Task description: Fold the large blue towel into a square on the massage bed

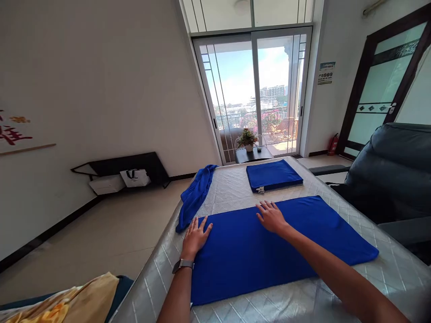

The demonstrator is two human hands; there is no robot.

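Note:
A blue cloth (242, 255), perhaps a towel, lies spread flat in a long rectangle across the quilted mattress (232, 184). My left hand (195, 237), with a watch on its wrist, rests at the cloth's left edge near the far corner, fingers spread. Near the middle of the far edge, my right hand (271, 216) lies flat on the cloth, fingers outstretched. Beyond it sits a neatly folded stack of blue cloth (274, 174) with a white tag at its near corner. A crumpled blue cloth (198, 193) lies along the mattress's left edge.
A black armchair (397, 170) stands close on the right. A small table (240, 157) with a potted plant (248, 138) is past the mattress's far end. Patterned bedding (84, 300) lies at lower left. A low black rack (134, 163) holding bags stands by the left wall.

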